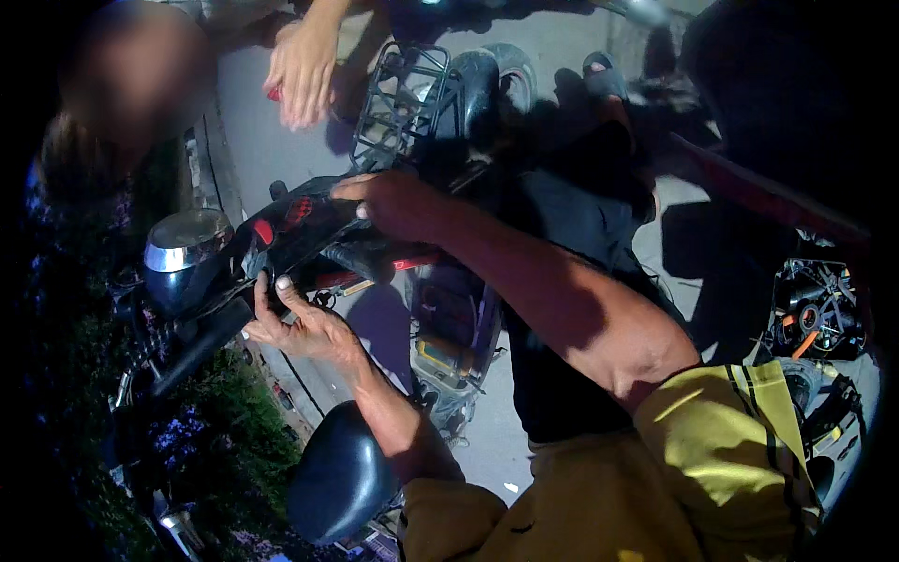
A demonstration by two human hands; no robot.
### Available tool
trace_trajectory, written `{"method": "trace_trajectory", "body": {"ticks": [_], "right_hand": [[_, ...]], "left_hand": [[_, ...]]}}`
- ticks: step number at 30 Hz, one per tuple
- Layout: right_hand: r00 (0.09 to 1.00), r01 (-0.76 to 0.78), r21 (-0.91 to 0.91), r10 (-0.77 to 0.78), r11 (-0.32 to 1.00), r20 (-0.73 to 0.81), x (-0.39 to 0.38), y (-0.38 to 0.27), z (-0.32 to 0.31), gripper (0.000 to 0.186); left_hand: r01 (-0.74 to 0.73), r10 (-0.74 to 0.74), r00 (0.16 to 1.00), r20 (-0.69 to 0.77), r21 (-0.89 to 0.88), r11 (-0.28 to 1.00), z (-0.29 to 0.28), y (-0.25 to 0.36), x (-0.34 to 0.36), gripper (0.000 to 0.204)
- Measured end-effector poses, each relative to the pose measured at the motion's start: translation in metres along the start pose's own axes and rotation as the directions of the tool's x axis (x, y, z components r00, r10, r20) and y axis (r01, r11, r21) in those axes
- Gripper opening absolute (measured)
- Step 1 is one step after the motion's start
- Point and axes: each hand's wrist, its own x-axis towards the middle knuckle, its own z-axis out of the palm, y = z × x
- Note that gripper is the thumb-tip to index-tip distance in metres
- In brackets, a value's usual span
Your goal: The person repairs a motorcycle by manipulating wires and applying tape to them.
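Observation:
A black handlebar cover with red patches stretches in front of me, with both hands at it. My right hand is at its right end, index finger and thumb closed on the edge; the other fingers are in shadow. Below the cover, my left hand has its thumb and index finger raised apart near the lower edge, and I see nothing between them. Left of the cover is a round headlight with a chrome rim. A dark grip shows between my hands.
A wire basket stands beyond the cover, near a wheel. Another person's hand hangs at upper left, a bit of red by its fingers. A glossy black rounded shell is at lower left. A box of tools lies at right.

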Motion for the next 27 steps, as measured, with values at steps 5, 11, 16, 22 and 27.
{"method": "trace_trajectory", "body": {"ticks": [5, 11, 16, 22, 27], "right_hand": [[0.896, -0.103, -0.074, 0.061, 0.992, -0.439, -0.028, -0.005, 0.019, 0.032], [0.801, -0.106, -0.085, 0.034, 0.991, -0.597, -0.04, -0.008, 0.029, 0.024], [0.83, -0.299, 0.703, 0.539, 0.646, -0.143, -0.035, -0.011, 0.034, 0.017], [0.761, -0.303, 0.934, 0.638, 0.188, 0.118, -0.025, -0.003, 0.038, 0.015], [0.74, -0.226, 0.948, 0.672, 0.223, 0.018, -0.031, -0.015, 0.044, 0.019]], "left_hand": [[0.051, -0.05, 0.998, 0.031, -0.058, 0.997, -0.003, 0.002, -0.001, 0.03], [0.033, -0.034, 0.998, 0.059, 0.019, 0.999, -0.009, 0.006, 0.0, 0.028], [-0.043, 0.021, 0.995, 0.101, 0.218, 0.975, -0.016, 0.007, 0.005, 0.034], [0.011, -0.029, 0.99, 0.136, 0.132, 0.991, -0.017, 0.01, 0.004, 0.03], [0.031, -0.039, 0.99, 0.136, 0.06, 0.998, -0.015, 0.013, 0.004, 0.029]]}}
